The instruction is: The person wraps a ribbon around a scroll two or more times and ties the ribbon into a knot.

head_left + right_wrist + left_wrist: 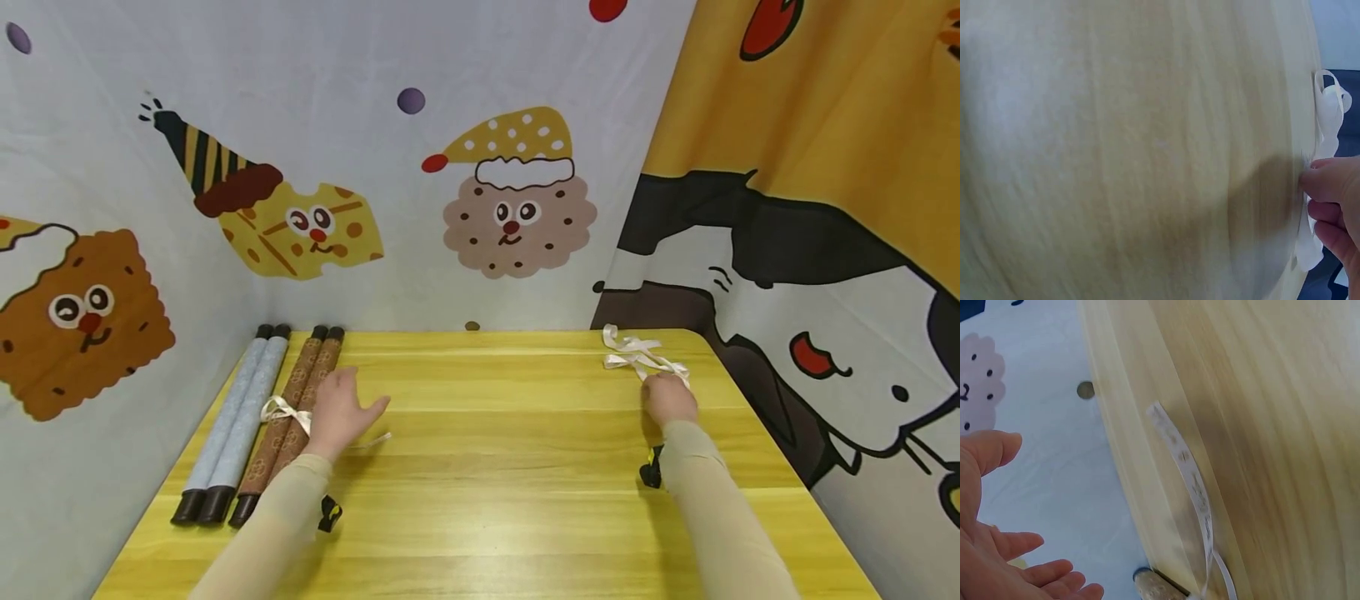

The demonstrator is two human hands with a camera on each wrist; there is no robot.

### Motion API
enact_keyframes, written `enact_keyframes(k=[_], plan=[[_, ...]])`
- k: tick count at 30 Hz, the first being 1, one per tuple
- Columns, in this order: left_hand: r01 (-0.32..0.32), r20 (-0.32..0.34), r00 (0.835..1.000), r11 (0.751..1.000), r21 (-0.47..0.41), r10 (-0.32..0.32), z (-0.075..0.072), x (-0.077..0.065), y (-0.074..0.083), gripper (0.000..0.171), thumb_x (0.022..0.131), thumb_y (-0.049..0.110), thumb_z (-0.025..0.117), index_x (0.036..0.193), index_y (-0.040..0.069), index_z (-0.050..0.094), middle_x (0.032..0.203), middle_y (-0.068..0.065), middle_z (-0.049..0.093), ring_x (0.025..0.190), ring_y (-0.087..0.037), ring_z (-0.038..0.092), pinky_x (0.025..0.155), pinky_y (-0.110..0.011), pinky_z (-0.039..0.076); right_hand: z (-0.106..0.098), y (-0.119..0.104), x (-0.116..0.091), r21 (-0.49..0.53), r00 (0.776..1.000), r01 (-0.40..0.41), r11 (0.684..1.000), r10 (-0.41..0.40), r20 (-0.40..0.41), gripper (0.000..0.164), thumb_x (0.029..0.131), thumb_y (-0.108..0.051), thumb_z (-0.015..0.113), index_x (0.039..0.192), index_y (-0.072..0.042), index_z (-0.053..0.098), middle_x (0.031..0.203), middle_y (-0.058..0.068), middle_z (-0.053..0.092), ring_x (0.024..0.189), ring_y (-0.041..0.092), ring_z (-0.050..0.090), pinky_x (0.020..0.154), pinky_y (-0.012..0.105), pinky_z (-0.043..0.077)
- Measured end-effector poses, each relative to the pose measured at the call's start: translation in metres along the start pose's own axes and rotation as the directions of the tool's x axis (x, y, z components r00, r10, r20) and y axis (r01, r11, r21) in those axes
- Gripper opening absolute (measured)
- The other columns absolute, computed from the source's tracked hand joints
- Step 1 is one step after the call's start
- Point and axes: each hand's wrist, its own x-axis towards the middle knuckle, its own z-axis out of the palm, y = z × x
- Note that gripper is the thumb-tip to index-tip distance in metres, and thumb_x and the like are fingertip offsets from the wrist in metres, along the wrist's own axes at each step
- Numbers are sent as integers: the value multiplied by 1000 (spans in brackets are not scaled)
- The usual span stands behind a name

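Note:
Two brown patterned rolls [298,387] with black end caps lie side by side at the left, tied with a white ribbon [283,412] in a bow. My left hand [341,414] hovers over their right side, thumb spread from the fingers and nothing held. In the left wrist view, a printed tail of the ribbon [1192,475] stretches across the wood, apart from the fingers. At the far right my right hand [670,400] pinches at a loose pile of white ribbons [637,354]. The right wrist view shows its thumb and curled fingers [1329,181] against the ribbons [1330,119].
Two light blue rolls [238,408] with dark caps lie left of the brown ones. Everything rests on a yellow wood-grain table [480,500]. Printed cloth [330,125] hangs behind and along both sides. A dark strap [651,467] shows at the right wrist.

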Motion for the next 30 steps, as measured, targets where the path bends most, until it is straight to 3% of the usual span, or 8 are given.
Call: enact_keyframes(k=[10, 13, 16, 19, 24, 30], plan=[[-15, 60, 998, 998, -53, 18, 10, -7, 13, 78, 89, 34, 72, 141, -13, 39, 138, -38, 39, 126, -54, 39, 101, -63, 37, 2, 2, -2, 36, 996, -75, 997, 73, 51, 12, 94, -5, 62, 93, 2, 70, 94, 23, 67, 87, 43, 63, 77, 56, 51], [-9, 80, 997, 998, -56, 14, 12, -8, 14, 79, 89, 35, 72, 141, -13, 38, 139, -38, 38, 127, -55, 36, 103, -63, 35, 1, 2, -4, 65, 997, -67, 996, 68, -18, 11, 94, -4, 61, 92, 4, 69, 90, 22, 64, 85, 41, 61, 76, 55, 50], [-3, 94, 996, 998, -60, 8, 15, -9, 13, 80, 89, 36, 72, 142, -12, 37, 140, -37, 37, 128, -55, 34, 103, -64, 34, -7, -4, -4, 133, 987, -32, 991, 52, -150, 10, 92, -3, 61, 90, 5, 66, 86, 21, 62, 80, 39, 59, 75, 54, 48], [0, 100, 995, 998, -56, 5, 17, -9, 13, 80, 90, 37, 71, 144, -11, 36, 141, -36, 37, 130, -54, 34, 103, -63, 35, -25, -16, -3, 235, 967, -17, 972, 76, -242, 13, 94, -6, 62, 94, 7, 66, 88, 22, 63, 80, 38, 58, 75, 53, 47], [-9, 107, 994, 998, -58, 15, 18, -8, 14, 80, 90, 36, 71, 144, -11, 35, 142, -36, 36, 130, -54, 33, 104, -63, 34, -69, -37, 1, 415, 939, -36, 909, 173, -298, 22, 99, -14, 58, 104, 6, 64, 99, 24, 63, 88, 37, 58, 78, 49, 46], [-15, 107, 994, 998, -66, 22, 17, -8, 18, 79, 90, 35, 71, 144, -12, 36, 141, -36, 37, 130, -53, 33, 105, -62, 33, -117, -58, 5, 508, 892, 21, 861, 214, -398, 25, 100, -19, 58, 107, 5, 64, 101, 20, 62, 89, 26, 53, 78, 32, 41]])
